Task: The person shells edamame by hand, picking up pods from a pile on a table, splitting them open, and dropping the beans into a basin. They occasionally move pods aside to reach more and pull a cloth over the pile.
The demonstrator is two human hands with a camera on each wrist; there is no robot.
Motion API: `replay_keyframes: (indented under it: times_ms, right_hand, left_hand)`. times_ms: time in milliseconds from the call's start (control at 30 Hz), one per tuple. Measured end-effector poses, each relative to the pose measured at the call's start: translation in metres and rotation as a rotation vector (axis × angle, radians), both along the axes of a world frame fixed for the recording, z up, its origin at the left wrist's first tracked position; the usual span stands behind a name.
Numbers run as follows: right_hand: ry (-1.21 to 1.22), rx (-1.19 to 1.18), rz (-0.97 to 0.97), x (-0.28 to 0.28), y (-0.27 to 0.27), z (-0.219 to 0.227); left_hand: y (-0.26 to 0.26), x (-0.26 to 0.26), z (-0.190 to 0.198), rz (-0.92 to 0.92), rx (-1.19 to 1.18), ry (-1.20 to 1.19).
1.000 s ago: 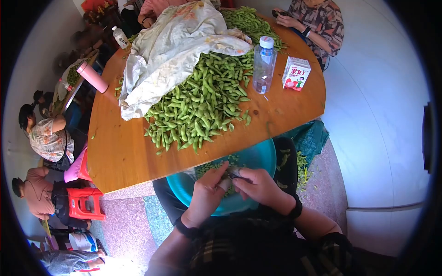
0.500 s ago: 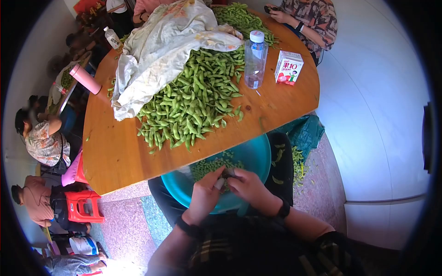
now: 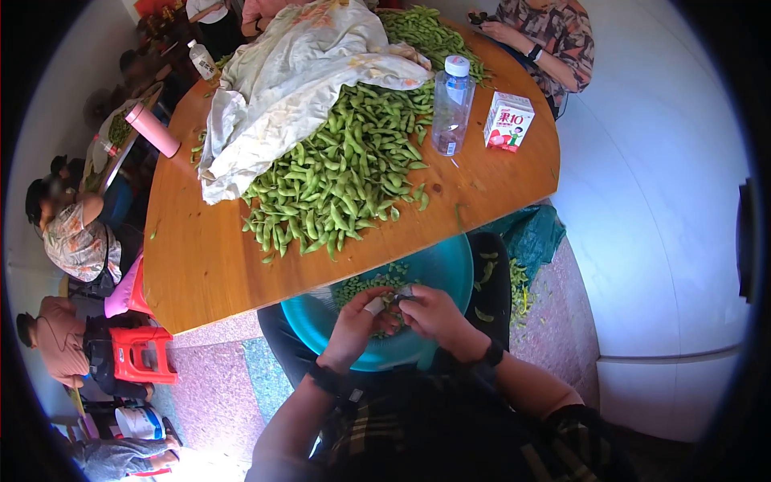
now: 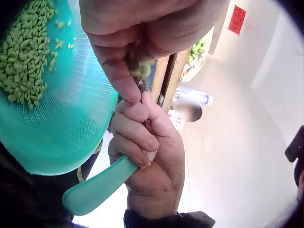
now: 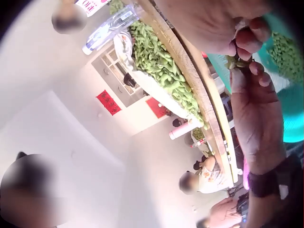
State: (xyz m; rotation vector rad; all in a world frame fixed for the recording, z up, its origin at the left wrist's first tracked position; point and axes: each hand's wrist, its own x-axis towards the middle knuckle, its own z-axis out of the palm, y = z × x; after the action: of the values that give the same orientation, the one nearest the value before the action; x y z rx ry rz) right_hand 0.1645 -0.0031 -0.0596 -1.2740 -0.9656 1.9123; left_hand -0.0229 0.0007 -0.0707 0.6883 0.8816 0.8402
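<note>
Over a teal mesh basket (image 3: 459, 277) on the lap, both hands meet at the fingertips. My left hand (image 3: 353, 325) pinches a green soybean pod (image 4: 142, 70), mostly hidden by its fingers. White tape covers one left fingertip. The curled fingers of my right hand (image 3: 434, 317) grip a small tool; its teal handle (image 4: 97, 187) juts out below them. A dark tip shows at the right thumb, right by the pod. Shelled soybeans (image 4: 26, 57) are heaped in the basket.
Ahead, a wooden table (image 3: 201, 281) bears a pile of soybean pods (image 3: 337, 177) partly under a white cloth (image 3: 281, 88). A clear bottle (image 3: 452, 112), a juice carton (image 3: 507, 124) and a pink flask (image 3: 152, 131) stand there. A red stool (image 3: 144, 353) and other people are at left.
Both hands stay over the basket while their fingers shift against each other. The left thumb, raised a second ago, is now lower, near the pod. The head view has moved slightly.
</note>
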Motion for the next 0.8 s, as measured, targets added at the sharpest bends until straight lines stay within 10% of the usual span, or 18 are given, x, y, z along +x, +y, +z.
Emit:
replay_keyframes:
  times_ms: [67, 267, 367, 800]
  right_hand:
    - [-0.308, 0.512, -0.084, -0.007, 0.0, -0.011]
    - [-0.352, 0.791, -0.22, -0.022, -0.004, -0.005]
    - [-0.124, 0.307, -0.108, -0.011, -0.002, 0.011]
    - [-0.048, 0.211, -0.089, -0.014, -0.009, 0.016]
  left_hand:
    - [-0.003, 0.004, -0.002, 0.002, 0.214, 0.3]
    - [-0.004, 0.019, 0.008, 0.138, 0.183, 0.261]
    - [0.002, 0.009, 0.001, 0.043, 0.182, 0.177]
    - [0.001, 0.004, -0.003, 0.003, 0.093, 0.045]
